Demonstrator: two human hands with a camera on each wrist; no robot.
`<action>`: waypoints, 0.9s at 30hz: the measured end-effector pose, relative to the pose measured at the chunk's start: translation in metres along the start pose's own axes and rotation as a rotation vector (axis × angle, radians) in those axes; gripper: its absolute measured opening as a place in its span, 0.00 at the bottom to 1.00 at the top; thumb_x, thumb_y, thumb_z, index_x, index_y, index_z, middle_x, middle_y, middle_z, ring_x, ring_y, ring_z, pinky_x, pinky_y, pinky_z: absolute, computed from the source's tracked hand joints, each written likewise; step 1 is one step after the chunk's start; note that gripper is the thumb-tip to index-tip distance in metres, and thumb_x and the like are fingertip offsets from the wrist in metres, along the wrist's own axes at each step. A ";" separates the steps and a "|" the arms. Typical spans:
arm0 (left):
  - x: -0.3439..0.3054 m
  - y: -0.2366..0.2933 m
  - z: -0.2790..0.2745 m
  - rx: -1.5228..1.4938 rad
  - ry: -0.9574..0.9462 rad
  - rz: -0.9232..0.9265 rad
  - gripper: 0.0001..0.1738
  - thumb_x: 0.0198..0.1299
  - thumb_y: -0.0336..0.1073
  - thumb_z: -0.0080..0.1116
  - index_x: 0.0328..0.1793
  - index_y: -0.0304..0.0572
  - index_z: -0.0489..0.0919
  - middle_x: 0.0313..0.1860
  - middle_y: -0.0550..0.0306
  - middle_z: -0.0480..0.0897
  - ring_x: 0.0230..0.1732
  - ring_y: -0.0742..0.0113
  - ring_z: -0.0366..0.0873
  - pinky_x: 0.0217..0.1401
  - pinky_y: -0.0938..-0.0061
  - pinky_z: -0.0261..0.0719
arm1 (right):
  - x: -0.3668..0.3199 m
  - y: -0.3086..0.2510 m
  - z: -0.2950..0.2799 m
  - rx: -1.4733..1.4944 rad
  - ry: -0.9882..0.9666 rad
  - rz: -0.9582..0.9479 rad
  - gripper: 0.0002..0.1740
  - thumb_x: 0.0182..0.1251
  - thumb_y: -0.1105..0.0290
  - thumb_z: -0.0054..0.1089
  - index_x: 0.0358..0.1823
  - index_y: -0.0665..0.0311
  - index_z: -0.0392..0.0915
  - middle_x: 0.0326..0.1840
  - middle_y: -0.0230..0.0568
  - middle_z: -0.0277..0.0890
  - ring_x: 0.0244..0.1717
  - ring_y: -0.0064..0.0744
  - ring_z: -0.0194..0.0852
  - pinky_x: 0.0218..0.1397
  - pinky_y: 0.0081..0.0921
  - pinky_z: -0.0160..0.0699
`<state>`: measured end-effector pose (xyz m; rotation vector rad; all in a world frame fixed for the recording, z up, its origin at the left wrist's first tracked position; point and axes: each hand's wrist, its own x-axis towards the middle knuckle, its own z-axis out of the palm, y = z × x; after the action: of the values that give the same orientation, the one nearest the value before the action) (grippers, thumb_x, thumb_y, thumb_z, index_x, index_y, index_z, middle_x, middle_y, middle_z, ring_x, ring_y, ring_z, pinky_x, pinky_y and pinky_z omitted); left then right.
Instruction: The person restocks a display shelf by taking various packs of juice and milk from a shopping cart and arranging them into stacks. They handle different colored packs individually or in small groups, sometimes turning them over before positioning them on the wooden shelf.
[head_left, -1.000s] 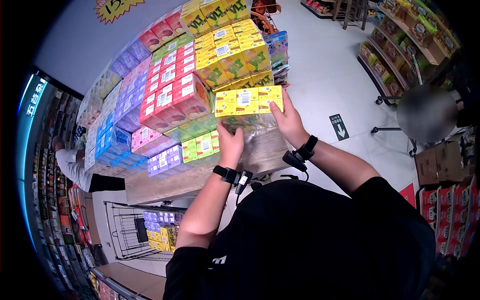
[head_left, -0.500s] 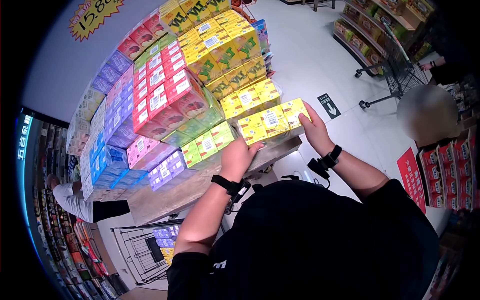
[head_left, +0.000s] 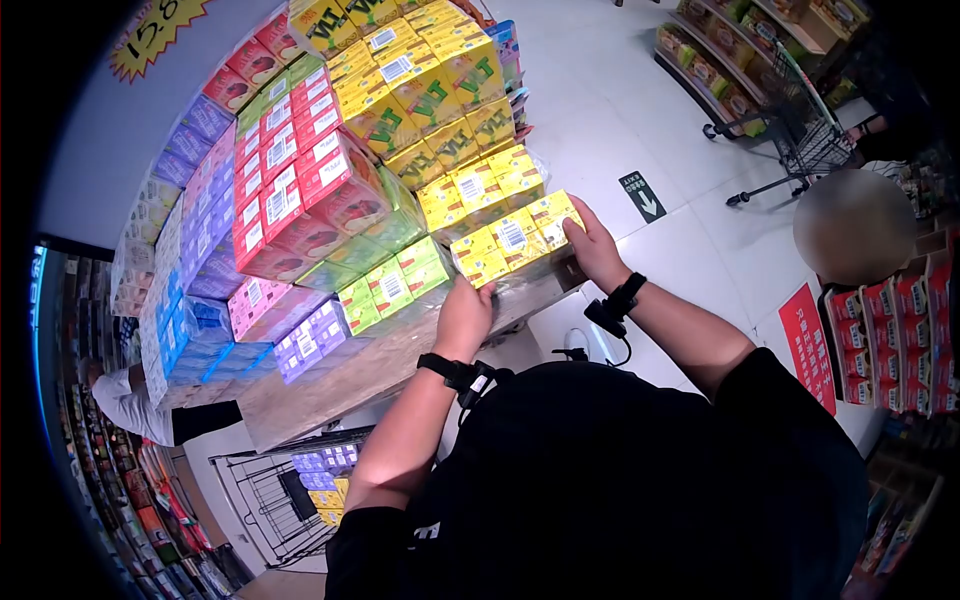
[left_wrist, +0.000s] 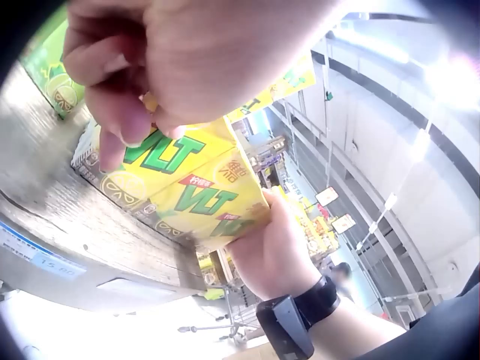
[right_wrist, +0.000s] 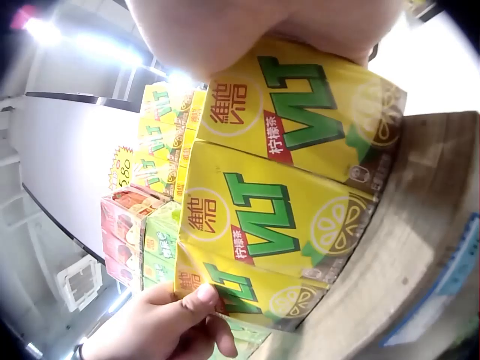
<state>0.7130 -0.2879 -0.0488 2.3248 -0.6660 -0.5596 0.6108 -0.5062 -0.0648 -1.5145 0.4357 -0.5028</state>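
Observation:
A yellow shrink-wrapped pack of VLT lemon tea cartons (head_left: 512,240) is held between both hands at the display's wooden front edge. My left hand (head_left: 465,318) grips its left end, the thumb on the printed front in the right wrist view and the fingers partly curled below. At the opposite end my right hand (head_left: 598,245) grips with the thumb on the top edge. The left wrist view shows the carton fronts (left_wrist: 206,191) close over the wooden board (left_wrist: 45,195). Right behind sits a similar yellow pack (head_left: 470,195), and a green pack (head_left: 392,285) lies to the left.
Tall stacks of red packs (head_left: 300,170) and yellow packs (head_left: 440,90) rise behind. A wire shopping cart (head_left: 240,490) holding purple and yellow packs stands below left. Another person's sleeve (head_left: 135,405) shows at the left. Another cart (head_left: 810,140) is across the aisle at right.
The yellow pack has come forward off the stack, revealing a similar pack behind. My left hand has shifted from its front to its left end. The head view has turned somewhat.

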 end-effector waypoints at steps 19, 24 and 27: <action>0.016 0.033 0.004 -0.250 0.116 -0.241 0.13 0.69 0.33 0.52 0.44 0.28 0.63 0.23 0.48 0.80 0.17 0.63 0.80 0.19 0.69 0.77 | 0.049 0.014 -0.001 0.010 -0.108 -0.131 0.24 0.76 0.68 0.44 0.69 0.69 0.60 0.61 0.48 0.72 0.62 0.33 0.69 0.65 0.26 0.65; 0.012 0.029 0.018 -0.262 0.227 -0.084 0.20 0.66 0.31 0.53 0.54 0.24 0.58 0.25 0.45 0.81 0.20 0.55 0.81 0.25 0.65 0.79 | 0.041 0.011 0.001 -0.007 -0.081 -0.120 0.24 0.76 0.68 0.44 0.69 0.69 0.59 0.61 0.49 0.72 0.63 0.35 0.69 0.65 0.27 0.64; 0.012 0.028 0.021 -0.331 0.189 -0.186 0.32 0.64 0.30 0.54 0.65 0.20 0.50 0.34 0.39 0.82 0.30 0.53 0.84 0.33 0.67 0.81 | 0.040 0.011 0.006 -0.030 -0.082 -0.128 0.24 0.77 0.68 0.44 0.69 0.69 0.59 0.61 0.50 0.72 0.63 0.37 0.69 0.65 0.28 0.65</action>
<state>0.7022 -0.3233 -0.0470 2.1030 -0.2478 -0.4839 0.6476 -0.5239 -0.0745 -1.5925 0.2850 -0.5341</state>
